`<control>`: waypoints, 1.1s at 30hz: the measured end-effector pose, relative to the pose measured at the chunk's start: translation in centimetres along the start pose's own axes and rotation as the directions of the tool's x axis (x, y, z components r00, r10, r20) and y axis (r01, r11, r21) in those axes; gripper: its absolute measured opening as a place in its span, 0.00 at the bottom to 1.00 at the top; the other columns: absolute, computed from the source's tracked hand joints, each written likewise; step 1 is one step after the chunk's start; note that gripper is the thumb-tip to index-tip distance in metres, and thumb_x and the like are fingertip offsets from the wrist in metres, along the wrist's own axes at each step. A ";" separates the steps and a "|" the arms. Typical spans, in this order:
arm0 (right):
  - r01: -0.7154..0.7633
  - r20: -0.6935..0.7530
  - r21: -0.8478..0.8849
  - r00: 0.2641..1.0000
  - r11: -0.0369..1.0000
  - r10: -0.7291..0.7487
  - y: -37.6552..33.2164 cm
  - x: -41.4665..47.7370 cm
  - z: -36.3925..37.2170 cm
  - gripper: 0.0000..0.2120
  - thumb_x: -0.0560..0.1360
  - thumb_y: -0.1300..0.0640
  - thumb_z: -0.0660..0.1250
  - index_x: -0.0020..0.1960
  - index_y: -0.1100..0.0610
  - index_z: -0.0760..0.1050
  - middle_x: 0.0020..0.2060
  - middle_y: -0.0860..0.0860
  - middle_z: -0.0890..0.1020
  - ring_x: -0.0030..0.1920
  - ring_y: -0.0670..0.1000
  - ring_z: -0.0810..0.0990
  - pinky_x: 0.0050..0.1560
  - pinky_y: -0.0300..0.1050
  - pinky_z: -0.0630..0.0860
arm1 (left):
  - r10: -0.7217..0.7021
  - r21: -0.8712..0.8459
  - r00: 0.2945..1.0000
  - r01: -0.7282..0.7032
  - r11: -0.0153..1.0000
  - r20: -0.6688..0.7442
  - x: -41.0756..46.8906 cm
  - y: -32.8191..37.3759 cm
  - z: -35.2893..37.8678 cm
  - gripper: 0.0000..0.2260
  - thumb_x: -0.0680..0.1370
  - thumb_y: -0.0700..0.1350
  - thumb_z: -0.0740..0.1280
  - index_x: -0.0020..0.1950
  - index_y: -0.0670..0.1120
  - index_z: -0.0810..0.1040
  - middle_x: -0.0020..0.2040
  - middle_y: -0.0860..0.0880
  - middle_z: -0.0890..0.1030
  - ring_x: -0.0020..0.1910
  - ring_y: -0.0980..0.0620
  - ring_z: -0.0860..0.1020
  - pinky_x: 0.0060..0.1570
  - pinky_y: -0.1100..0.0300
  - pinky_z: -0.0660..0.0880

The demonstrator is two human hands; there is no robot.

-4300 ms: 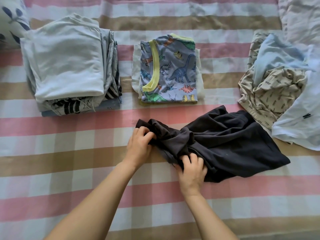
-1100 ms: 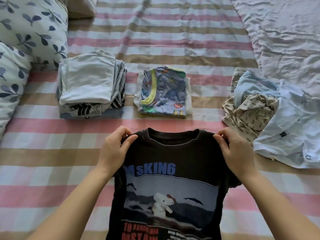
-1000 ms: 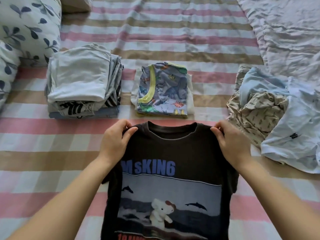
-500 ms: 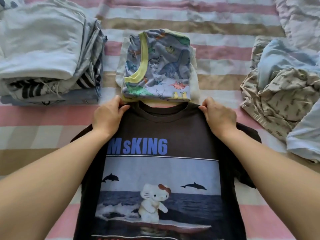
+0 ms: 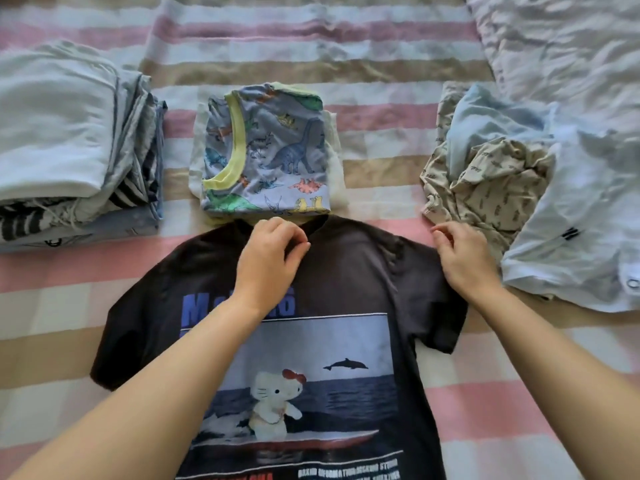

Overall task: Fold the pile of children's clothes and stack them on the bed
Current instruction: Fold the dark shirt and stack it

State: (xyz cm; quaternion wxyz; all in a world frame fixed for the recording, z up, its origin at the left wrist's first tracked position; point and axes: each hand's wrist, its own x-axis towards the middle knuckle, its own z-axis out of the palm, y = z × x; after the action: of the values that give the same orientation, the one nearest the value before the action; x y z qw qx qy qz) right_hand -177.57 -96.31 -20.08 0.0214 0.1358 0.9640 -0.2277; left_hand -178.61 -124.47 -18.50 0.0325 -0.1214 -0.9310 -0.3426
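T-shirt (image 5: 353, 271) lies by two stacks (image 5: 59, 133) (image 5: 273, 154), one pile (image 5: 519, 174).

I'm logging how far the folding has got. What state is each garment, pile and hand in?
black T-shirt: unfolded, spread flat on the bed, print up.
dinosaur shirt: folded.
folded stack: folded garments, piled up.
loose pile: crumpled, not yet folded.
left hand: fingers curled at the T-shirt's collar; hold unclear.
right hand: fingers curled at the T-shirt's shoulder; hold unclear.
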 end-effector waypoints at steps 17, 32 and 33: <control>-0.379 0.430 0.750 0.902 0.542 0.036 3.3 -2.1 -2.4 0.08 0.73 0.58 0.67 0.38 0.53 0.70 0.34 0.47 0.73 0.38 0.46 0.71 0.41 0.41 0.66 | 0.030 0.008 0.899 -0.038 0.999 0.437 5.7 9.4 12.3 0.08 0.77 0.47 0.64 0.55 0.47 0.76 0.54 0.53 0.75 0.62 0.48 0.66 0.64 0.49 0.55; -0.138 -0.173 0.391 0.960 0.910 0.220 3.4 -1.5 -1.0 0.15 0.70 0.69 0.65 0.55 0.58 0.75 0.49 0.53 0.72 0.45 0.48 0.73 0.55 0.41 0.70 | -0.051 0.100 0.986 0.035 0.994 0.161 3.6 9.8 14.2 0.14 0.77 0.47 0.64 0.62 0.47 0.72 0.62 0.47 0.71 0.64 0.46 0.64 0.70 0.52 0.51; -0.109 -0.214 0.342 0.958 0.933 0.190 3.1 -1.9 -0.7 0.15 0.70 0.68 0.65 0.55 0.59 0.75 0.52 0.55 0.73 0.51 0.52 0.73 0.59 0.42 0.68 | -0.058 0.063 0.990 0.050 0.997 0.129 3.2 9.8 13.9 0.15 0.77 0.47 0.64 0.63 0.46 0.72 0.63 0.47 0.71 0.65 0.46 0.64 0.71 0.51 0.52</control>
State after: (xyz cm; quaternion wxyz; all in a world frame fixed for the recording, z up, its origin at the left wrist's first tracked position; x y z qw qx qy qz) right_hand -174.85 -93.84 -20.58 -0.1026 0.2378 0.8948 -0.3637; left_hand -178.92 -107.64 -22.46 -0.0344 -0.1173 -0.9439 -0.3068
